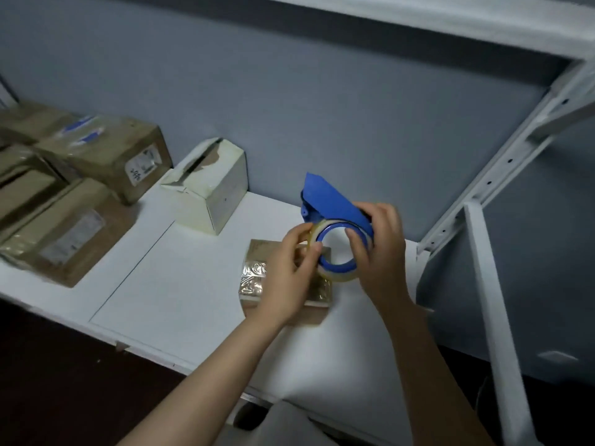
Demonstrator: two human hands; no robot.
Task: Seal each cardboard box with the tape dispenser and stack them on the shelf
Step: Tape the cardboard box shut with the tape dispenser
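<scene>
Tape dispenser (325, 201), blue, held just above a small cardboard box (254, 278) lying on the white shelf (180, 278). Gripped by the right hand (383, 246), thumb hooked into the core, presumably to steady it. Pinched at the rim of the clear tape roll (341, 275) by the left hand (289, 272), likely hunting the loose end. Box partly covered in shiny tape, kept directly below for the next strip. Taped brown boxes (106, 149) stacked well apart at left, beside a torn white box (209, 188).
</scene>
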